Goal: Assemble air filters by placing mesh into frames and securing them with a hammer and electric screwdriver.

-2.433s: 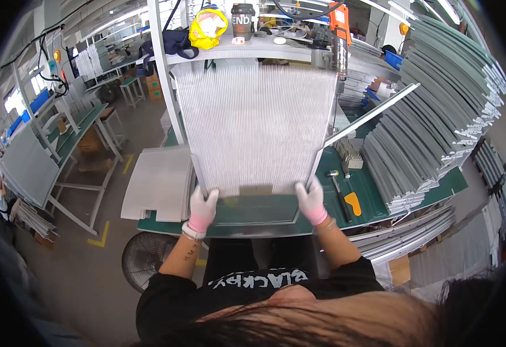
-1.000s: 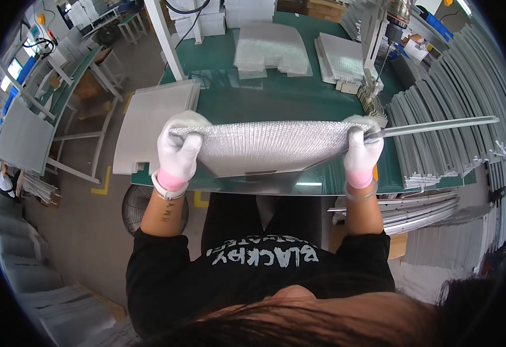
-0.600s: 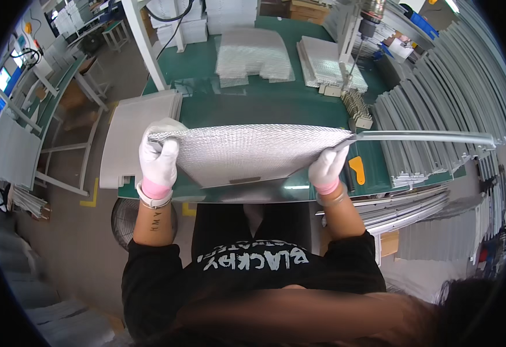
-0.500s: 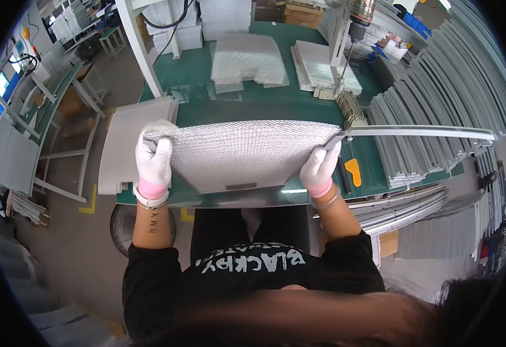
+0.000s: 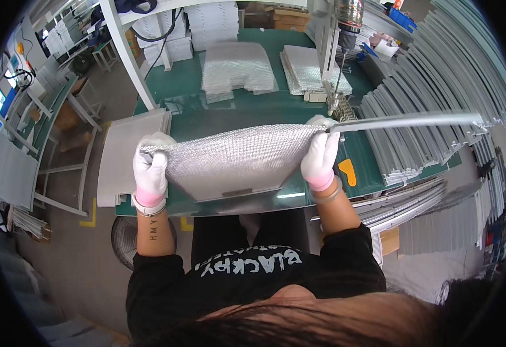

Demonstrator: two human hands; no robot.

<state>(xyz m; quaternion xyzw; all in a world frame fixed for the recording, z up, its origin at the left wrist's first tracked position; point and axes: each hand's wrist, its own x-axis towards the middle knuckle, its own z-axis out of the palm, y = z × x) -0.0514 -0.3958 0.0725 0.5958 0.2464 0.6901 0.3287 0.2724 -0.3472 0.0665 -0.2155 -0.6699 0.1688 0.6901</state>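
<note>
A silvery metal mesh sheet (image 5: 238, 159) is held up in front of me, tilted, its far edge bowed upward. My left hand (image 5: 150, 166), in a white glove with a pink cuff, is closed on its left corner. My right hand (image 5: 320, 153), gloved alike, grips the right corner, which stands higher than the left one. From that corner a long light-grey metal strip (image 5: 409, 122) reaches out to the right; whether it is joined to the sheet or just pinched with it, I cannot tell. The right fingertips are partly hidden.
On the green table (image 5: 206, 118) lie a mesh stack (image 5: 238, 66), another stack (image 5: 308, 69) and an orange scraper (image 5: 348, 172). A drill (image 5: 348, 29) hangs over a metal fixture. Grey frame strips (image 5: 426, 98) are piled at right, pale panels (image 5: 128, 153) at left.
The mesh sheet has tipped, its right corner now higher than the left. My right hand has moved slightly up and leftward, and the strip's outer end has risen.
</note>
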